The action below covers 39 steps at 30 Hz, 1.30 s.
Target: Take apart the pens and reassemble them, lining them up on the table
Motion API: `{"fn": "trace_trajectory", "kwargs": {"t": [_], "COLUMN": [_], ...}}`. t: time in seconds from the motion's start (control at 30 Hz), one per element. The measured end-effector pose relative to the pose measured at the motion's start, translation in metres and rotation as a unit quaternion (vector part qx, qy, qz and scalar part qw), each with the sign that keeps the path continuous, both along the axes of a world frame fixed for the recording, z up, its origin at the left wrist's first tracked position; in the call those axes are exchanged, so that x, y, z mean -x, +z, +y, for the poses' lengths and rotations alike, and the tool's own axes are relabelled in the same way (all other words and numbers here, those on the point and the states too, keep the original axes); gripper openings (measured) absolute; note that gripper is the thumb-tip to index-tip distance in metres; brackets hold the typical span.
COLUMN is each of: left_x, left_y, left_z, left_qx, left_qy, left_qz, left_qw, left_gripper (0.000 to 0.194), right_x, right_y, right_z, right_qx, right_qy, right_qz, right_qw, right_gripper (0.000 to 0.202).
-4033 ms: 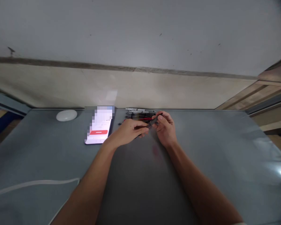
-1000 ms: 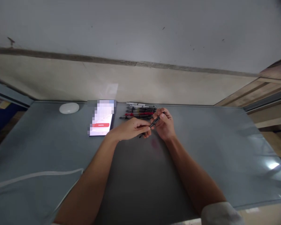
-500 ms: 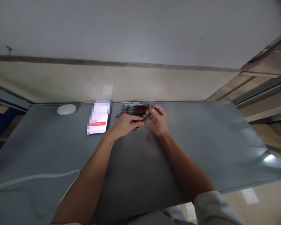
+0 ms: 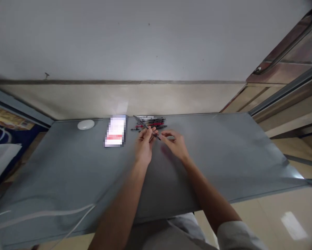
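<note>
a white cable (image 4: 54, 213) trails over the near left of the grey counter (image 4: 210, 166), and beyond it the left hand (image 4: 144, 144) has its fingers pinched around a slim dark pen (image 4: 142, 123), slanting between the hands! right hand (image 4: 177, 143) now, fingers narrowly bent at the pen's near end, gripping or not, can't tell, while farther back lie a lit smartphone (image 4: 115, 133), loose pens (image 4: 158, 124) and a white oval object (image 4: 85, 124).
</note>
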<state>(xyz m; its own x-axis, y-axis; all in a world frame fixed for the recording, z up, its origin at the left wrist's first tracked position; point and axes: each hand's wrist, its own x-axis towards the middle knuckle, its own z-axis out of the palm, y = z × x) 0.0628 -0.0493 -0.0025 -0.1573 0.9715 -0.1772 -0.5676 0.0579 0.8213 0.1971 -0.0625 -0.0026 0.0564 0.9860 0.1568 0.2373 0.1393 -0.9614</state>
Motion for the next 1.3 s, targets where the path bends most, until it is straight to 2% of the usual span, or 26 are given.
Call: {"fn": "trace_trajectory", "kwargs": {"t": [0.1,0.23,0.4,0.57,0.63,0.7,0.73,0.77,0.8,0.87,0.93,1.0,1.07,1.13,1.3], "left_x": [-0.012,-0.018,-0.011,0.002,0.01,0.02,0.025,0.031,0.036,0.044,0.048,0.048,0.048,0.048,0.049], "left_y": [0.004,0.007,0.008,0.005,0.003,0.0,-0.002,-0.004,-0.007,-0.012,-0.017,-0.021,-0.022,-0.023,-0.024], "left_z": [-0.006,-0.011,-0.011,-0.006,-0.004,-0.001,0.001,0.002,0.004,0.006,0.006,0.005,0.004,0.002,-0.003], "left_qx": [0.009,0.008,-0.012,-0.008,-0.014,-0.043,-0.068,-0.098,-0.131,-0.211,-0.264,-0.285,-0.288,-0.287,-0.284], "left_qy": [0.025,0.028,-0.032,-0.116,-0.13,-0.126,-0.131,-0.142,-0.132,-0.123,-0.133,-0.139,-0.141,-0.144,-0.155], "left_qz": [-0.052,-0.08,-0.062,-0.014,0.028,0.124,0.205,0.299,0.39,0.534,0.616,0.661,0.688,0.698,0.676], "left_qw": [0.998,0.996,0.998,0.993,0.991,0.983,0.968,0.938,0.902,0.81,0.73,0.679,0.651,0.64,0.662], "left_gripper": [0.025,0.023,0.019,0.02,0.022,0.022,0.023,0.024,0.022,0.023,0.028,0.031,0.033,0.036,0.045], "right_x": [0.002,0.0,-0.009,-0.009,-0.006,-0.001,0.0,0.002,0.004,0.006,0.007,0.009,0.01,0.011,0.013], "right_y": [0.001,0.003,0.001,-0.005,-0.005,-0.004,-0.002,-0.001,0.001,0.002,0.0,-0.003,-0.007,-0.01,-0.014], "right_z": [-0.008,-0.008,-0.003,0.001,0.003,0.006,0.009,0.012,0.015,0.022,0.03,0.036,0.04,0.043,0.046], "right_qx": [-0.019,-0.017,0.028,0.018,0.013,0.014,0.014,0.014,0.013,0.014,0.017,0.021,0.022,0.013,-0.017], "right_qy": [-0.007,-0.022,-0.019,-0.048,-0.046,-0.05,-0.058,-0.071,-0.088,-0.131,-0.171,-0.198,-0.211,-0.215,-0.239], "right_qz": [-0.068,-0.061,0.049,0.165,0.239,0.315,0.35,0.379,0.404,0.442,0.451,0.439,0.426,0.428,0.454], "right_qw": [0.998,0.998,0.998,0.985,0.97,0.948,0.935,0.923,0.91,0.888,0.876,0.876,0.879,0.878,0.858], "right_gripper": [0.023,0.022,0.028,0.024,0.022,0.021,0.021,0.022,0.023,0.025,0.028,0.03,0.031,0.032,0.034]}}
